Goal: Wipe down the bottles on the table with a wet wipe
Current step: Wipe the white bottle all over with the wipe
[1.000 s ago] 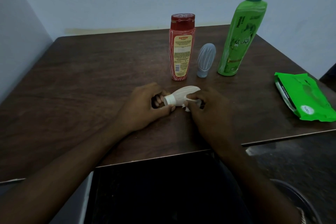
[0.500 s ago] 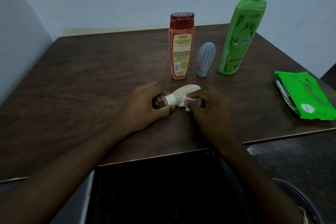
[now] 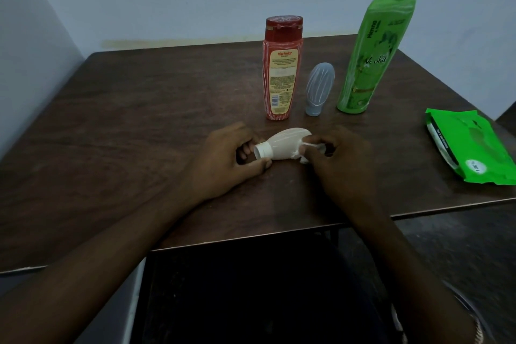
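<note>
A small white bottle (image 3: pixel 284 144) lies on its side on the dark wooden table (image 3: pixel 139 126), cap pointing left. My left hand (image 3: pixel 226 162) grips it at the cap end. My right hand (image 3: pixel 337 162) holds a crumpled white wet wipe (image 3: pixel 305 152) pressed against the bottle's rounded end. Behind them stand a red bottle (image 3: pixel 282 70), a small grey bottle (image 3: pixel 318 89) upside down on its cap, and a tall green pump bottle (image 3: pixel 371 47).
A green pack of wet wipes (image 3: pixel 472 145) lies flat near the table's right edge. A pale wall runs behind and to the left. The table's front edge passes under my forearms, with dark floor below.
My right hand has shifted the wipe slightly along the white bottle's wide end. My left hand keeps its hold on the cap end. The other bottles stand where they were.
</note>
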`<state>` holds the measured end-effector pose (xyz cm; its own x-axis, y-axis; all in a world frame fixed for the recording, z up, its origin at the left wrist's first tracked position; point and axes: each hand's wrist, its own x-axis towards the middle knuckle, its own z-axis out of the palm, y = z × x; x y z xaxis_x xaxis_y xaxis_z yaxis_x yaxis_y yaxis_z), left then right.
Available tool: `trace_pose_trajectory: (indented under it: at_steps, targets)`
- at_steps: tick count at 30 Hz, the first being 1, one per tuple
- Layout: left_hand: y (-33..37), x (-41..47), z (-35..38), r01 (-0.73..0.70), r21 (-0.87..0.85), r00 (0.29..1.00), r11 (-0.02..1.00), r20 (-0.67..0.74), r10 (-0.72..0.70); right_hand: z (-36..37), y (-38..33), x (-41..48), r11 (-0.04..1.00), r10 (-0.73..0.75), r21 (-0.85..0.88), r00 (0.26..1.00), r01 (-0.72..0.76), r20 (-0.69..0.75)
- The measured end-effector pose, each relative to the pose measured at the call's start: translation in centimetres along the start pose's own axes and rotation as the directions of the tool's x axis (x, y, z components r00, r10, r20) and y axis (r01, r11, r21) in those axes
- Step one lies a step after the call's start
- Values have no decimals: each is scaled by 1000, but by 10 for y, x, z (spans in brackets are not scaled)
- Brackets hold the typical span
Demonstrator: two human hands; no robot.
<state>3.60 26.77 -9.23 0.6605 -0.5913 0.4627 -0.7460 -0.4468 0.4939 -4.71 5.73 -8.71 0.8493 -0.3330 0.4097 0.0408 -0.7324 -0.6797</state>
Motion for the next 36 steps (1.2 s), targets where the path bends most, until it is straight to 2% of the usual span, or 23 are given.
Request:
trace_pose_trajectory:
  at_steps: [5,9,13,16,22,29,36]
  targets:
    - [0,0,1,-9,16,1000,1000,4,9,15,-20,-14,992,-112,61,993,110,24]
    - [-1,0,0,-1,-13,1000,1000,14,1,2,-3,-3,997,23,67,999,-26,45]
    - [0,-1,0,-6,-23,1000,1000,16,7,-13,15,13,986,163,48,986,-162,-23]
    - [1,-1,0,-8,-13,1000,1000,16,8,-13,18,14,976,200,87,980,-198,-9]
    - [0,-1,1,-11,2,1000,1000,12,11,-8,9,8,988,146,60,987,-142,-61]
    - [0,-1,0,-23,8,1000,1000,20,23,1,-7,-4,999,-11,45,1000,9,28]
    - [0,-1,1,-17,-2,1000,1000,26,17,-13,11,10,984,172,63,984,-169,-51]
